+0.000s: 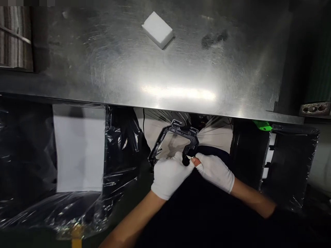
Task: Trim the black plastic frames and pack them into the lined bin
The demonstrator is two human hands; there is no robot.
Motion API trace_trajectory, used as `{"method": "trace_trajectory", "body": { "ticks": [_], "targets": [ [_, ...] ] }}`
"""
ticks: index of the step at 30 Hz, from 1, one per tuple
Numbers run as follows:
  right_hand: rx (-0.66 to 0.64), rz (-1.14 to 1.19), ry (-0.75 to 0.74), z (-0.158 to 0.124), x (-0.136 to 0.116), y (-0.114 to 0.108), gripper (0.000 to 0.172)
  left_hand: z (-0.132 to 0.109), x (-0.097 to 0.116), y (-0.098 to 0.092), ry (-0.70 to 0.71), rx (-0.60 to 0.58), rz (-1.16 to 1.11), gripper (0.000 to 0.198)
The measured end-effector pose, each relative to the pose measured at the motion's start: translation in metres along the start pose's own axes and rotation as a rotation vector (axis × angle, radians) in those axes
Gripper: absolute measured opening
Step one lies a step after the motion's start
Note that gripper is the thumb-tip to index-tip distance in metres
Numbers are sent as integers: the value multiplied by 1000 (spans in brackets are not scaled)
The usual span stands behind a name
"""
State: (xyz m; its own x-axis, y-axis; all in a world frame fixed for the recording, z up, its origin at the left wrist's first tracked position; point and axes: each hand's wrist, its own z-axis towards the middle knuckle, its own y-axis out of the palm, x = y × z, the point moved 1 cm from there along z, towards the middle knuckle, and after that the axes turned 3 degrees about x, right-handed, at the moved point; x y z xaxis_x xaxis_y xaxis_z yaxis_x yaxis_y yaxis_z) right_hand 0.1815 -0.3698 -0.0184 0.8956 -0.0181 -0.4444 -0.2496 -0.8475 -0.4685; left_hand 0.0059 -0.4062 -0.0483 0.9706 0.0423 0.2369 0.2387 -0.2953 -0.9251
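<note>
- Here's the frame (179,130), dark and angular, near mid-view, just below the table (116,69) edge; all clock hours run from it!
- Left hand (169,175), just past six: gloved fingers closed on its lower part, holding it up at a tilt.
- Right hand (214,170), between four and five: gloved, thumb tip bare, fingers drawn narrow beside its short end; whether they pinch anything, I can't tell.
- Over at nine, black plastic (28,144) spreads wide, a white sheet (80,148) lying amid it; bin or wrapping, I can't tell.
- Past three, a dark plastic-covered box (289,165); contents unclear. A green piece (263,125) sits near its top left corner.
- Nearly twelve: a white block (158,29), askew on the table.
- Ten o'clock: a strapped bundle (15,38).
</note>
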Motion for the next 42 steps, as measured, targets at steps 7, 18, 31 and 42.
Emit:
{"method": "trace_trajectory", "body": {
  "ticks": [7,18,31,42],
  "targets": [
    [3,6,28,1,-2,1,38,0,6,-9,-82,-78,-50,55],
    [235,460,-43,-15,30,-10,42,4,-14,-38,-323,-176,-624,59],
    [754,441,-60,-28,50,-100,39,67,27,-136,-434,-229,-1362,109],
    [788,350,-156,-3,39,-121,42,99,32,-132,-237,-258,-1511,73]
  ]
}}
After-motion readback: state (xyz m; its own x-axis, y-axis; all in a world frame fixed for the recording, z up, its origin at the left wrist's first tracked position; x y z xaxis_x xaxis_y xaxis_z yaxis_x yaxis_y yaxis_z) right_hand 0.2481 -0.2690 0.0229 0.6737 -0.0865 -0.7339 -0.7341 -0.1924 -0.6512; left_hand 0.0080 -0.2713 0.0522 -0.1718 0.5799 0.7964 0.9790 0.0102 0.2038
